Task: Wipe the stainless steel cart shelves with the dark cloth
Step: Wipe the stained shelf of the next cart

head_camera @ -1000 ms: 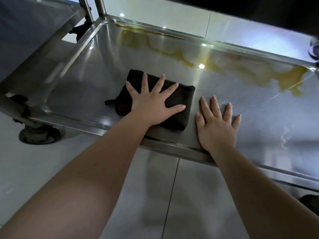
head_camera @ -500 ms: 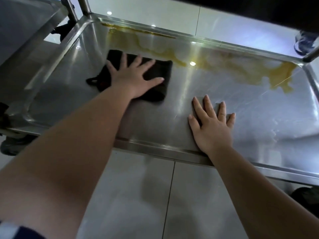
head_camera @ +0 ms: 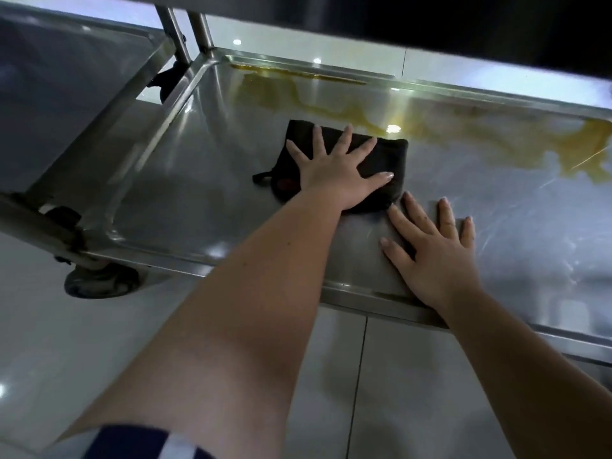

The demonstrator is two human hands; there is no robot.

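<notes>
Pressing down on one folded dark cloth with the left hand, all five fingers spread wide and straight, palm flat on the fabric, gripping nothing. Lying left of centre on the shiny stainless steel cart shelf, that cloth, just on the near side of one long yellow-brown stain trailing along the far rim and pooling towards the right. Poking out from the cloth's left edge, one small loop tab. Resting flat on bare metal, the right hand, fingers straight and slightly apart, holding nothing, index fingertip just beside the cloth's near right corner, wrist crossing the shelf's near rim. Counting two hands, one cloth. Standing at the far left corner, two upright steel posts. Sitting under the near left corner, one dark caster wheel. Showing further left, a second steel shelf. Peeking in at the bottom edge, one blue-and-white striped sleeve. Shining below, pale glossy floor tiles.
</notes>
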